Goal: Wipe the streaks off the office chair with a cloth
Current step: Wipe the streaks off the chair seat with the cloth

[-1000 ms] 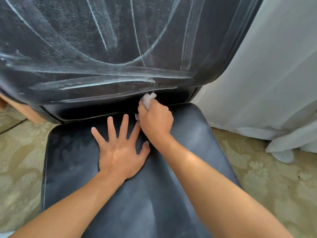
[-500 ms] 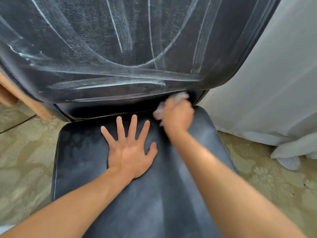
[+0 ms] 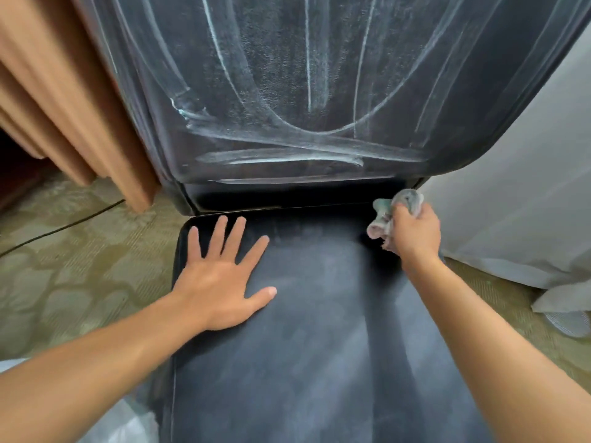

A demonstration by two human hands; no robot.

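A black office chair fills the middle of the view. Its backrest (image 3: 319, 91) carries long white streaks, curved ones and flat ones near its lower edge. The seat (image 3: 319, 346) looks dull and dusty grey. My left hand (image 3: 220, 276) lies flat on the seat's back left part with its fingers spread. My right hand (image 3: 412, 231) grips a crumpled pale cloth (image 3: 393, 209) at the seat's back right corner, just below the gap under the backrest.
An orange-brown curtain (image 3: 64, 107) hangs at the left beside the backrest. A white curtain (image 3: 518, 193) hangs at the right and pools on the patterned carpet (image 3: 70, 270). A pale plastic item (image 3: 121, 426) shows at the bottom left.
My right hand has swept the cloth to the right along the back of the seat, from the middle to the right corner. The left hand stays flat. The view has shifted.
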